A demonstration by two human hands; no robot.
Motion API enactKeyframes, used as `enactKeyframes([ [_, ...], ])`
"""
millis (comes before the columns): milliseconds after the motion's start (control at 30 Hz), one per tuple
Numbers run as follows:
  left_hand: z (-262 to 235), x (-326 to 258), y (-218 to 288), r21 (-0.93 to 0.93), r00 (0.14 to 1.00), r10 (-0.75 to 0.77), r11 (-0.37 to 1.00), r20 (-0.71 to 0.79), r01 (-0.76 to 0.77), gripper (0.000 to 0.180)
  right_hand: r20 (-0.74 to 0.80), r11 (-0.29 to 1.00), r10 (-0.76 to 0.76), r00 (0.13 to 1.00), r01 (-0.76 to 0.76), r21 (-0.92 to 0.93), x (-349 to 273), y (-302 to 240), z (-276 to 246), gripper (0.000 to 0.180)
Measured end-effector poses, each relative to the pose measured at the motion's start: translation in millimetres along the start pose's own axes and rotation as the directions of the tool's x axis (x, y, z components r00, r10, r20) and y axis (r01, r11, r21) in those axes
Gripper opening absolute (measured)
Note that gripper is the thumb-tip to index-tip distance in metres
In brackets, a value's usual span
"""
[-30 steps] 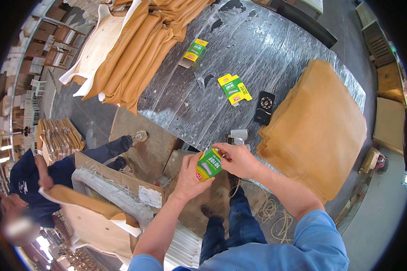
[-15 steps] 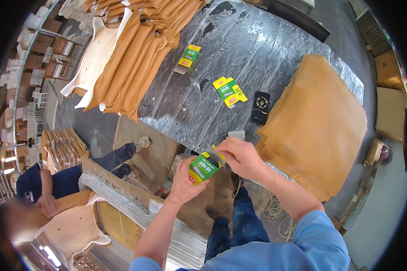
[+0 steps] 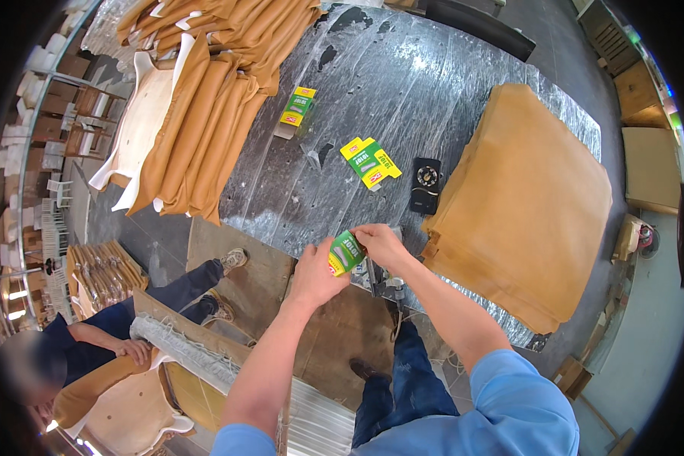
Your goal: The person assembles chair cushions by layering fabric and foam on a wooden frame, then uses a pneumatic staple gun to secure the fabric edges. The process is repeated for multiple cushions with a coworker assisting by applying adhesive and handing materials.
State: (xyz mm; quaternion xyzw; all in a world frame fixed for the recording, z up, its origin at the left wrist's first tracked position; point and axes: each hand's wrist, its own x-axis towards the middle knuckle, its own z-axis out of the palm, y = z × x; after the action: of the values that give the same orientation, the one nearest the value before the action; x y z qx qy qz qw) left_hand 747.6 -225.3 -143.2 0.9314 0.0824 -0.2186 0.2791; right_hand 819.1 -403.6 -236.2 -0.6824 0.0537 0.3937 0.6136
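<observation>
We've got a small green and yellow cardboard box (image 3: 346, 252) up in front of us, just off the near edge of the shiny grey worktable (image 3: 433, 83). Our left hand (image 3: 317, 272) wraps around it from below, and our right hand (image 3: 380, 245) pinches its top end. Two more matching boxes (image 3: 370, 162) (image 3: 298, 106) lie flat on the table, near a stack of tan leather sheets (image 3: 528, 201).

A: What is being held?

B: A small green box (image 3: 346, 252) with yellow trim, about palm-sized, made of card.

A: How is it sitting?

B: Tilted, one long face turned up toward the camera, raised just off the near edge of the table (image 3: 403, 91). The left hand (image 3: 317, 273) cups it from below; the right hand (image 3: 381, 243) pinches its upper end.

A: Open or closed?

B: Cannot tell; fingers cover that end.
</observation>
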Motion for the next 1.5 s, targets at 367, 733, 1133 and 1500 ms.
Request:
enactKeyframes([
  [367,67,138,-47,-0.094,0.973,0.153,0.981,-0.175,-0.171,0.089,-0.138,0.994,-0.045,0.989,0.030,-0.108,131,27,-62,0.030],
  [733,109,141,-85,-0.011,0.981,0.079,0.997,-0.175,-0.082,0.088,0.207,0.613,-0.509,0.836,0.520,-0.594,110,40,-67,0.054],
  [1133,113,141,-85,0.054,0.978,0.085,0.996,-0.191,-0.076,0.087,0.323,0.353,-0.476,0.818,0.514,-0.782,117,27,-83,0.066],
  [1500,115,148,-82,-0.080,0.963,0.128,0.985,-0.238,-0.150,0.083,0.215,0.293,-0.467,0.858,0.379,-0.878,88,2,-155,0.049],
])
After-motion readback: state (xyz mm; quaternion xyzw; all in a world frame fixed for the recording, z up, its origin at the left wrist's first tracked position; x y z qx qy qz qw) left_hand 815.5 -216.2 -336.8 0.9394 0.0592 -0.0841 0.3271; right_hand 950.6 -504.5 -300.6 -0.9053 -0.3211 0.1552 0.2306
